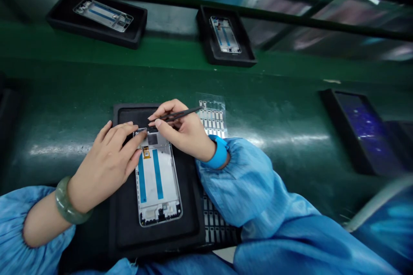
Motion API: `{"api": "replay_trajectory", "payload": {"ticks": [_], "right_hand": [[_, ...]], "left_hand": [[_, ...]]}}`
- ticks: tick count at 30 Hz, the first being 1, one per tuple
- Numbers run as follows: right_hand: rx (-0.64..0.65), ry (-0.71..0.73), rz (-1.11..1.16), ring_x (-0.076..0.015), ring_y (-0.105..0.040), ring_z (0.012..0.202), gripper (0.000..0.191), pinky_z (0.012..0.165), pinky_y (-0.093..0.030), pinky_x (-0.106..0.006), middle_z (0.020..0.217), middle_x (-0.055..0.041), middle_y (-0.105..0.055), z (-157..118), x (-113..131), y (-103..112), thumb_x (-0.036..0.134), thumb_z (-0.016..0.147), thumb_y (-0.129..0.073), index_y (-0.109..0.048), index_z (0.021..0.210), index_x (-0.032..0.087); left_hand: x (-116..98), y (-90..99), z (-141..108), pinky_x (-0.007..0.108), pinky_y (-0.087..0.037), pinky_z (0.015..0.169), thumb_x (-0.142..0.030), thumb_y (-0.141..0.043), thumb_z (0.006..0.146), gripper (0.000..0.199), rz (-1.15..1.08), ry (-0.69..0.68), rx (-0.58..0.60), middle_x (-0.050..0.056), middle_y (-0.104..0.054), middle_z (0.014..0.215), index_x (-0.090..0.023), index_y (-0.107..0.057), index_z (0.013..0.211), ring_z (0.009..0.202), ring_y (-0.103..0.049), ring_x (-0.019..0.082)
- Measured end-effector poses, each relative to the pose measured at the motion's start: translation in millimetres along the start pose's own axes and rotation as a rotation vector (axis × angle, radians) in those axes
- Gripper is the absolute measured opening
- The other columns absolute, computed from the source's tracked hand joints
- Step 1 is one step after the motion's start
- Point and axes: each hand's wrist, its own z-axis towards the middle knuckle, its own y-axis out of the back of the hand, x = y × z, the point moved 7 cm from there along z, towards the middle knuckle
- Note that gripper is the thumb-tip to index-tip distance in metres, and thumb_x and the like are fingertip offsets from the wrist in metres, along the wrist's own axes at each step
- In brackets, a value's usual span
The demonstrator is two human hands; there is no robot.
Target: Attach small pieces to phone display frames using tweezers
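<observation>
A phone frame [167, 176] with two blue strips and a small orange flex part [146, 152] lies in a black foam tray [125, 236]. My left hand [106, 163] rests over the frame's upper left corner, fingers stretched out, fingertips touching its top edge. Above the frame's top right, my right hand [187, 131] pinches a pair of dark tweezers [180, 114]. One end of the tweezers points right, over the sticker sheet; the other end is near the frame's top, partly hidden by my fingers.
A clear sheet of small white stickers [213, 120] lies right of the tray, partly under my sleeve. At the back, a left black tray [97, 36] and a middle black tray [222, 58] each hold a phone frame. Another dark tray [342, 137] stands at the right.
</observation>
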Motion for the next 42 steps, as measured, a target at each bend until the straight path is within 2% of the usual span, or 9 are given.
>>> {"api": "replay_trajectory", "payload": {"ticks": [7, 12, 19, 27, 29, 32, 34, 42], "right_hand": [[0.04, 0.05, -0.159, -0.0113, -0.061, 0.075, 0.008, 0.07, -0.051, -0.025, 0.083, -0.0013, -0.061, 0, 8, -2, 0.018, 0.08, -0.055, -0.053, 0.087, 0.017], [0.008, 0.1, -0.23, -0.0102, -0.06, 0.074, 0.007, 0.068, -0.05, -0.023, 0.082, -0.0007, -0.061, 0, 12, -2, 0.015, 0.079, -0.054, -0.054, 0.086, 0.017], [-0.007, 0.095, -0.275, -0.0106, -0.06, 0.073, 0.007, 0.065, -0.049, -0.023, 0.081, 0.0001, -0.061, 0, 12, -2, 0.017, 0.079, -0.053, -0.054, 0.085, 0.018], [0.066, 0.259, -0.584, -0.0133, -0.059, 0.078, 0.012, 0.07, -0.047, -0.026, 0.084, -0.0019, -0.062, -6, 30, -19, 0.011, 0.077, -0.048, -0.052, 0.084, 0.02], [0.039, 0.237, -0.542, -0.013, -0.06, 0.078, 0.011, 0.07, -0.048, -0.026, 0.084, -0.0015, -0.062, -6, 28, -15, 0.012, 0.078, -0.049, -0.052, 0.084, 0.02], [-0.028, 0.11, -0.318, -0.0111, -0.061, 0.073, 0.004, 0.065, -0.05, -0.023, 0.082, -0.0008, -0.061, -3, 15, -4, 0.018, 0.081, -0.052, -0.052, 0.084, 0.019], [-0.023, 0.047, -0.204, -0.0103, -0.062, 0.07, 0.005, 0.062, -0.051, -0.022, 0.081, -0.0008, -0.061, -1, 8, -1, 0.022, 0.082, -0.053, -0.052, 0.085, 0.018], [-0.003, 0.084, -0.236, -0.0106, -0.062, 0.072, 0.005, 0.065, -0.052, -0.022, 0.083, -0.0011, -0.062, 0, 12, -3, 0.018, 0.08, -0.055, -0.055, 0.085, 0.018]], "left_hand": [[0, 0.2, 1, 0.053, -0.037, 0.102, -0.024, -0.045, 0.089, 0.036, -0.017, 0.006, -0.011, 0.013, -0.052, 0.121, -0.016, -0.049, 0.124, 0.117, -0.048, 0.027], [1, -0.4, 0, 0.053, -0.036, 0.103, -0.024, -0.045, 0.089, 0.036, -0.028, 0.013, -0.007, 0.013, -0.052, 0.122, -0.017, -0.049, 0.124, 0.118, -0.048, 0.028], [1, -0.2, 1, 0.055, -0.036, 0.103, -0.024, -0.045, 0.089, 0.036, -0.048, 0.021, -0.009, 0.013, -0.053, 0.122, -0.018, -0.05, 0.123, 0.118, -0.048, 0.028], [0, 0.4, 0, 0.054, -0.035, 0.103, -0.024, -0.045, 0.089, 0.032, -0.044, 0.011, 0.002, 0.015, -0.052, 0.121, -0.016, -0.053, 0.118, 0.119, -0.048, 0.029], [0, 0.7, 0, 0.054, -0.035, 0.103, -0.025, -0.045, 0.089, 0.032, -0.048, 0.01, -0.007, 0.014, -0.052, 0.122, -0.016, -0.053, 0.119, 0.119, -0.048, 0.029], [1, 0.9, 0, 0.054, -0.036, 0.103, -0.024, -0.046, 0.089, 0.034, -0.053, 0.015, -0.021, 0.013, -0.052, 0.121, -0.018, -0.051, 0.122, 0.118, -0.048, 0.028], [0, 0.7, 0, 0.053, -0.036, 0.103, -0.024, -0.046, 0.089, 0.034, -0.051, 0.013, -0.024, 0.012, -0.053, 0.121, -0.019, -0.051, 0.122, 0.118, -0.048, 0.027], [0, 0.0, 0, 0.053, -0.035, 0.103, -0.024, -0.046, 0.089, 0.033, -0.039, 0.005, -0.018, 0.013, -0.051, 0.121, -0.018, -0.05, 0.121, 0.118, -0.047, 0.027]]}}
